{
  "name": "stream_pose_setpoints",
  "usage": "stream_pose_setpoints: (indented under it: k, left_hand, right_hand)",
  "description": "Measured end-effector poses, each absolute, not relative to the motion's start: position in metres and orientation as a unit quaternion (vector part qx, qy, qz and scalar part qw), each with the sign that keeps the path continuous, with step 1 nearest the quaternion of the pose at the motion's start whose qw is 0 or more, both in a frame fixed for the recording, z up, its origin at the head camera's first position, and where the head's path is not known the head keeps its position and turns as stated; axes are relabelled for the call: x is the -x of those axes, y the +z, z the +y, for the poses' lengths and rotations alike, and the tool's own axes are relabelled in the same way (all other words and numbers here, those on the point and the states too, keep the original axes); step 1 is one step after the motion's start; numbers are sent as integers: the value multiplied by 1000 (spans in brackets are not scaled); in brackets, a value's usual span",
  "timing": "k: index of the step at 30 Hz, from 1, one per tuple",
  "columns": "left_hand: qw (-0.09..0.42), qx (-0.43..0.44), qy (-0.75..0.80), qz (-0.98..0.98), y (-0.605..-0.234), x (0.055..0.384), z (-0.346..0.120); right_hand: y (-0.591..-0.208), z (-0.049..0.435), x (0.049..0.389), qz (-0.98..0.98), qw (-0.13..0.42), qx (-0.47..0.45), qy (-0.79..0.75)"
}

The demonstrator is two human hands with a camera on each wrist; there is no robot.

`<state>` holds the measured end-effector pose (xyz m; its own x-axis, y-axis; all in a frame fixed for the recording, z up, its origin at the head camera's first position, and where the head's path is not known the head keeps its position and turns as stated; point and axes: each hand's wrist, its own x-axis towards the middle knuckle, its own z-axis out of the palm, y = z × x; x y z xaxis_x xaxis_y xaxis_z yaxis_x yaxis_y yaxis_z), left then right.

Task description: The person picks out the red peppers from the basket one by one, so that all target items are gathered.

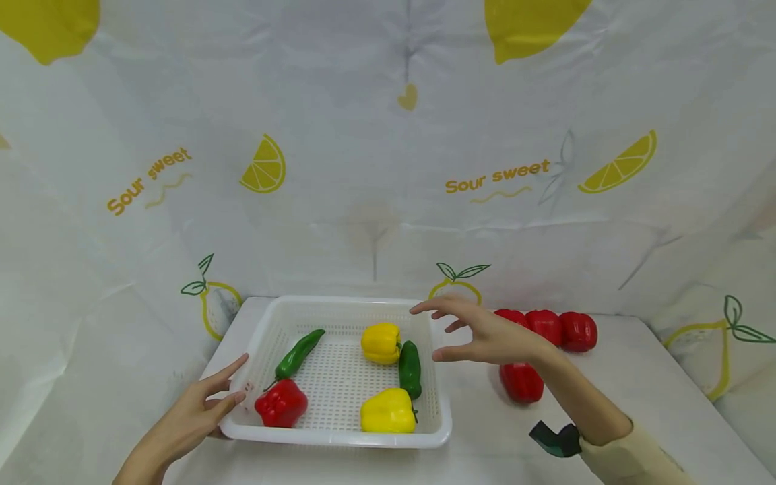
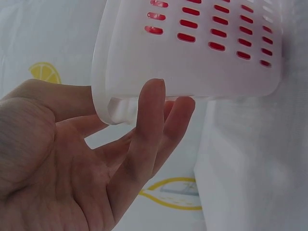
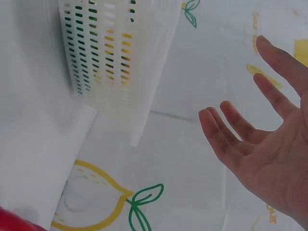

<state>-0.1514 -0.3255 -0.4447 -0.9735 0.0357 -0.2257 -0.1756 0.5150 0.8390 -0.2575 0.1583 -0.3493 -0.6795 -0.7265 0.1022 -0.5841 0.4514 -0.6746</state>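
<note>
A white plastic basket (image 1: 336, 438) with slotted walls stands on the table. Inside lie a red bell pepper (image 1: 281, 403), a long green pepper (image 1: 299, 355), two yellow bell peppers (image 1: 388, 411) and a short dark green cucumber-like vegetable (image 1: 409, 369). At the basket's left edge my left hand (image 1: 192, 412) holds the rim, thumb over it and fingers against the outer wall (image 2: 211, 72). My right hand (image 1: 479, 333) hovers by the basket's right edge, fingers spread and slightly bent, holding nothing. In the right wrist view a gap separates this hand (image 3: 269, 144) from the basket wall (image 3: 115, 62).
Several red bell peppers (image 1: 578, 332) lie on the table right of the basket, partly behind my right forearm. One red bell pepper (image 1: 521, 383) sits nearer, below that forearm. A white lemon-print cloth (image 1: 364, 168) hangs behind the table (image 1: 612, 404).
</note>
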Motion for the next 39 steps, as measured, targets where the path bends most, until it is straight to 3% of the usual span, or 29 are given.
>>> stream_pose_setpoints:
  k: [20, 32, 39]
  left_hand:
    - [108, 36, 503, 857, -445, 149, -325]
    - [103, 39, 496, 861, -444, 150, -324]
    - [105, 44, 493, 862, -444, 150, -324]
  right_hand:
    - [-332, 63, 280, 801, 171, 472, -327]
    - [-340, 4, 289, 753, 272, 513, -310]
    - [-350, -23, 297, 732, 301, 531, -302]
